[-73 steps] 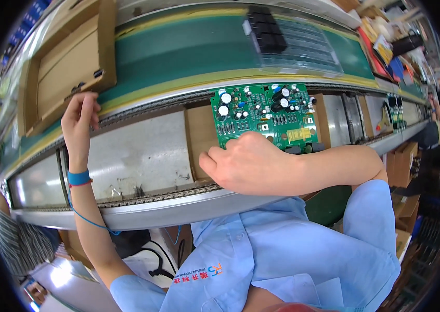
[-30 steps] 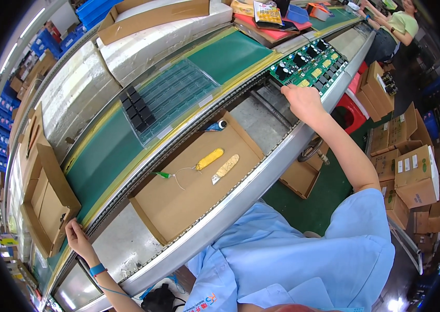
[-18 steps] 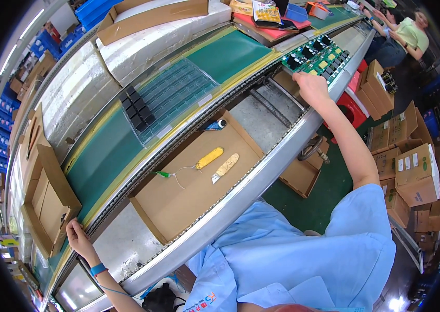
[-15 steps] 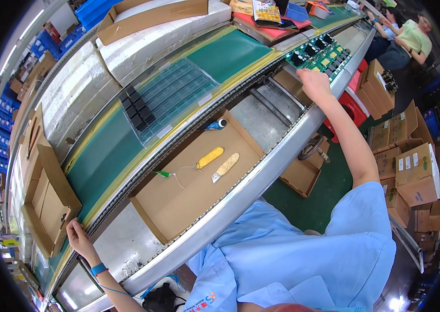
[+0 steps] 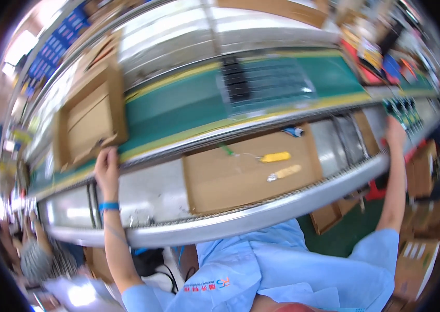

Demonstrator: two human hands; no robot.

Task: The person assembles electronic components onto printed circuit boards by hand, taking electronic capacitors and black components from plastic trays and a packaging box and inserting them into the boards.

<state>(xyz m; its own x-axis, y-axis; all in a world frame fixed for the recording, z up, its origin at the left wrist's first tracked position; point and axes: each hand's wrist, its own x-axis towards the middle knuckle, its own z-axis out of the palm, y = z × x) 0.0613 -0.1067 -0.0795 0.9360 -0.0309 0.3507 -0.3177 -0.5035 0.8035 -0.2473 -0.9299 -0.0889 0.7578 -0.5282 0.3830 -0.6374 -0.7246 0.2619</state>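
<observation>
Green circuit board (image 5: 407,113) far right of frame, right hand (image 5: 395,135) at its left end, blurred, can't tell if pinching. Left hand (image 5: 106,169), left of frame, fingers bunched beside cardboard box (image 5: 89,118), grip unclear. Yellow tool (image 5: 276,157) lies in shallow tray (image 5: 225,190), centre.

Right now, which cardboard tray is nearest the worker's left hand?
The leftmost tray, on the green belt, its corner by the left hand; the tool tray lies farther right, between the rails.

Cardboard box (image 5: 118,112) left, plastic tray (image 5: 280,86) on the belt (image 5: 178,114), circuit board (image 5: 407,114) far right.
Before the belt: shallow carton (image 5: 220,187) with handled tools (image 5: 276,157) inside, between left hand (image 5: 107,167) and right hand (image 5: 395,134).
</observation>
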